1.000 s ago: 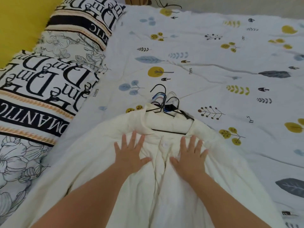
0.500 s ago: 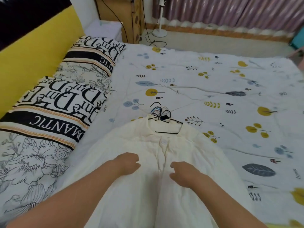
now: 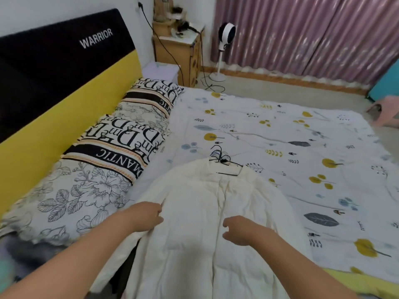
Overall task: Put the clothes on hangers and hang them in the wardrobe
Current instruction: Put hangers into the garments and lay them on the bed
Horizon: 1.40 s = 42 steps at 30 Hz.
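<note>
This is looking like a home bedroom: a bed point(image 3: 280, 130) with pillows point(image 3: 121, 143), curtains point(image 3: 302, 33) and a nightstand point(image 3: 174, 55) are showing.

A bed point(image 3: 269, 130) in leaf-print sheet carries pillows point(image 3: 121, 143) at nine o'clock, a cream shirt point(image 3: 194, 223) at six, hangers point(image 3: 222, 157) centrally.
</note>
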### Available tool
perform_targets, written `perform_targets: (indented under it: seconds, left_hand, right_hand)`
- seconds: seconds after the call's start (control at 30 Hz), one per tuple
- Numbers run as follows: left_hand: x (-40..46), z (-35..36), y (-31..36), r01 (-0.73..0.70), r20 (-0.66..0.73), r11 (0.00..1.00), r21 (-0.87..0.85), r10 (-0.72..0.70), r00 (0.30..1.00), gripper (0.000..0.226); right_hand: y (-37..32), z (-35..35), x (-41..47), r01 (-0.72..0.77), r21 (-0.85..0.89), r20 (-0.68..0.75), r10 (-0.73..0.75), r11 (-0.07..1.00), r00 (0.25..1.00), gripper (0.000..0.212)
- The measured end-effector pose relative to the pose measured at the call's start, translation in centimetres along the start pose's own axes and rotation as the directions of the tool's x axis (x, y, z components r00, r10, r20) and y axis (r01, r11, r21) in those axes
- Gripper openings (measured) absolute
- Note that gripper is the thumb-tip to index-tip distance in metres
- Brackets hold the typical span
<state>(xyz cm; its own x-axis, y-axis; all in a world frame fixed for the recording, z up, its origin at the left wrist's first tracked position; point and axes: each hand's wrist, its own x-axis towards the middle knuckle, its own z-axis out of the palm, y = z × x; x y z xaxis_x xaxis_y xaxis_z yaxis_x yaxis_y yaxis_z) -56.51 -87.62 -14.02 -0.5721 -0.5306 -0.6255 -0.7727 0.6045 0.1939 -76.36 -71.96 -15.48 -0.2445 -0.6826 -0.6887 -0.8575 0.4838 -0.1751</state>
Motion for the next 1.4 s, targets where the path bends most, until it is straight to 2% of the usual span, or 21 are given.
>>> perform_targets:
  seconds: [0.17, 0.33, 0.53, 0.63, 0.9, 1.03, 1.13, 1.4]
  left_hand:
    - [-5.7, 2.2, -1.6, 0.109, -0.072, 0.988, -0.109, -0.117, 0.991, 0.047]
    - [-11.6, 6.5, -2.3, 0.272, -0.127, 0.937, -0.218, -0.304, 0.944, 0.048]
    - [-18.5, 12.9, -0.5, 0.392, -0.072, 0.847, -0.358, -0.444, 0.893, 0.04]
    - [-22.7, 15.9, 0.1, 0.439, -0.032, 0.783, -0.44, -0.503, 0.864, 0.044]
    - [-34.2, 23.8, -0.5, 0.552, -0.018, 0.607, -0.572, -0.682, 0.731, 0.048]
    - [-41.8, 29.9, -1.2, 0.608, 0.029, 0.489, -0.626, -0.764, 0.644, 0.045]
    - [-48.1, 34.7, -1.4, 0.645, 0.087, 0.394, -0.655, -0.809, 0.582, 0.047]
    - [-63.3, 45.5, -0.5, 0.671, 0.226, 0.135, -0.73, -0.878, 0.422, 0.045]
  right_hand:
    - [-1.1, 0.6, -1.2, 0.111, -0.11, -0.013, -0.113, 0.988, 0.994, 0.046]
    - [-1.0, 0.8, -2.6, 0.212, -0.257, 0.009, -0.217, 0.943, 0.976, 0.046]
    - [-2.9, 2.1, -4.6, 0.344, -0.423, 0.066, -0.35, 0.838, 0.934, 0.043]
    - [-5.3, 3.1, -6.2, 0.413, -0.483, 0.097, -0.422, 0.772, 0.901, 0.042]
    - [-14.6, 8.3, -11.9, 0.581, -0.604, 0.197, -0.604, 0.546, 0.772, 0.042]
    - [-20.8, 13.8, -16.7, 0.669, -0.631, 0.286, -0.685, 0.392, 0.67, 0.036]
    - [-25.0, 18.7, -20.9, 0.729, -0.618, 0.37, -0.709, 0.294, 0.6, 0.033]
    - [-33.3, 31.2, -32.6, 0.823, -0.565, 0.551, -0.716, 0.059, 0.429, 0.047]
